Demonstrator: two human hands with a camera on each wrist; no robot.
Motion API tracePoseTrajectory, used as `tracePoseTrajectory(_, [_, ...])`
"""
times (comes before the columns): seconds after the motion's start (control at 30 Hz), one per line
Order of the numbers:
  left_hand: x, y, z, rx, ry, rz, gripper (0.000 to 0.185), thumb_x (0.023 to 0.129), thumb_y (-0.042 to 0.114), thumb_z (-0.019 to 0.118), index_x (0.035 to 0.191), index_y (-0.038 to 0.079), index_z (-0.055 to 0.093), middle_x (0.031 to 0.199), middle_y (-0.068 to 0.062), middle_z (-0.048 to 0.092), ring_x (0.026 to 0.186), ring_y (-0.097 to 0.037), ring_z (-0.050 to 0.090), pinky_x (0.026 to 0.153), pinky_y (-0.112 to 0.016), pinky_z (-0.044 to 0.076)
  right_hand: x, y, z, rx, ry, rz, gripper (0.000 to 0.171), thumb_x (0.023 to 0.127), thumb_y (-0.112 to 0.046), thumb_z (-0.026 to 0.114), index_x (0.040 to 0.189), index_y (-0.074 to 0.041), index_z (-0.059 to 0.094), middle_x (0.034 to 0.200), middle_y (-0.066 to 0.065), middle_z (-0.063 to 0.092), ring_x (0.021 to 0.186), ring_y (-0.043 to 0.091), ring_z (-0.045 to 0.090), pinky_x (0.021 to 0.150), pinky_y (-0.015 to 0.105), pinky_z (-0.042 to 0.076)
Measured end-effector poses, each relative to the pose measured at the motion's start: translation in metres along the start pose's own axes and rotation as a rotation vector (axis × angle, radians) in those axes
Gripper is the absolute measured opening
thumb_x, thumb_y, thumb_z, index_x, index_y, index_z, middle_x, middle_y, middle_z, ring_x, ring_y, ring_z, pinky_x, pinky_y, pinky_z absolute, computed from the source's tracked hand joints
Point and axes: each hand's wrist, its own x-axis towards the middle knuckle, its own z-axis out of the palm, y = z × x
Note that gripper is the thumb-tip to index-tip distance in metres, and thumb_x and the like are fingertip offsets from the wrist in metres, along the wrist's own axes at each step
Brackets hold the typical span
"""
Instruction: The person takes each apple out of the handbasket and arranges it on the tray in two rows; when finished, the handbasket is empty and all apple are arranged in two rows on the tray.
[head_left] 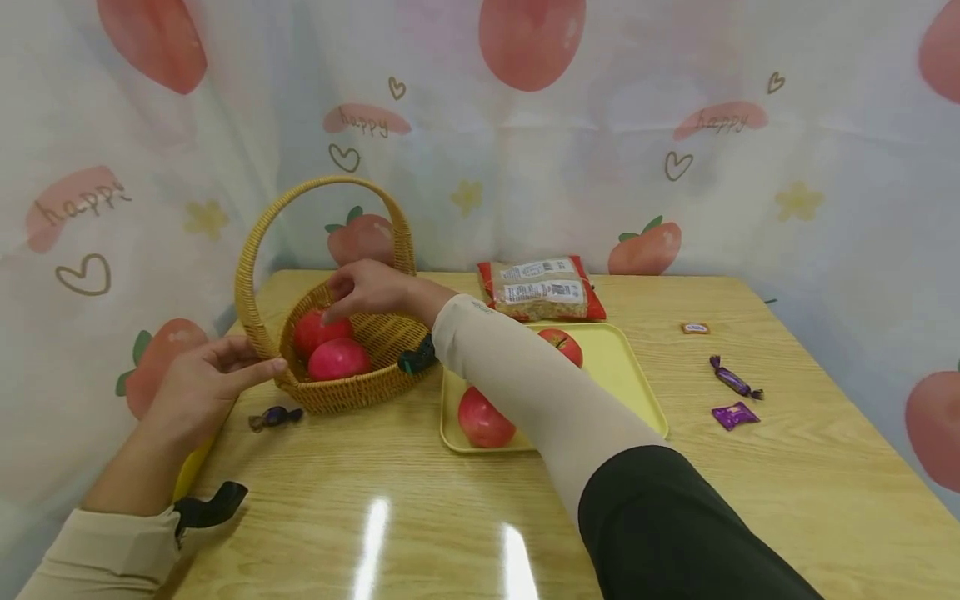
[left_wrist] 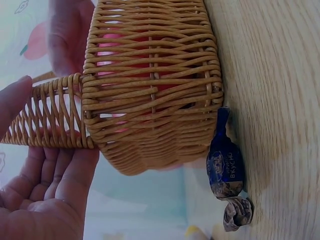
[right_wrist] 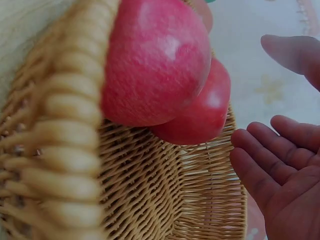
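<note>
My right hand [head_left: 369, 287], fingers loosely open, hovers over two apples [head_left: 330, 346] in the basket [head_left: 360, 392]; my open left hand [head_left: 206, 379] touches its rim at 9 o'clock.

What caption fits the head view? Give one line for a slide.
Right hand reaches over two red apples in a woven wicker basket while the left hand touches its rim.

Basket [head_left: 360, 392] at table [head_left: 675, 500] left-rear, w/ 2 apples [head_left: 339, 359] inside. Candy [head_left: 274, 417] just left-front of basket. Tray [head_left: 630, 375] right of basket, 2 apples [head_left: 483, 419] on it; packet [head_left: 542, 288] behind tray. 3 sweets [head_left: 735, 414] further right.
</note>
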Motion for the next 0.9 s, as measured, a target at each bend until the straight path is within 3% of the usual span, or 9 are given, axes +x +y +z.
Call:
tracePoseTrajectory(0.23, [-0.002, 0.001, 0.001, -0.016, -0.013, -0.003, 0.042, 0.096, 0.032, 0.077, 0.122, 0.001, 0.065, 0.098, 0.017, 0.075, 0.094, 0.002, 0.067, 0.084, -0.008, 0.048, 0.015, 0.001, 0.002, -0.117, -0.025, -0.031, 0.071, 0.088, -0.044, 0.080, 0.145, -0.009, 0.057, 0.132, -0.001, 0.065, 0.117, 0.009, 0.057, 0.096, 0.017, 0.048])
tracePoseTrajectory(0.57, [-0.004, 0.003, -0.001, -0.019, -0.016, -0.011, 0.048, 0.097, 0.032, 0.076, 0.129, 0.000, 0.063, 0.102, 0.020, 0.074, 0.096, 0.004, 0.069, 0.084, -0.008, 0.049, 0.034, 0.007, 0.005, -0.069, -0.091, -0.008, 0.069, 0.087, -0.043, 0.082, 0.143, -0.011, 0.057, 0.135, -0.002, 0.063, 0.121, 0.007, 0.056, 0.098, 0.016, 0.047])
tracePoseTrajectory(0.9, [-0.002, 0.004, 0.001, -0.025, -0.013, 0.001, 0.050, 0.096, 0.032, 0.077, 0.128, -0.004, 0.062, 0.101, 0.019, 0.075, 0.096, 0.003, 0.070, 0.084, -0.008, 0.049, 0.046, 0.011, 0.008, -0.141, -0.173, -0.009, 0.069, 0.086, -0.046, 0.081, 0.143, -0.015, 0.058, 0.135, -0.005, 0.061, 0.120, 0.008, 0.055, 0.101, 0.019, 0.047])
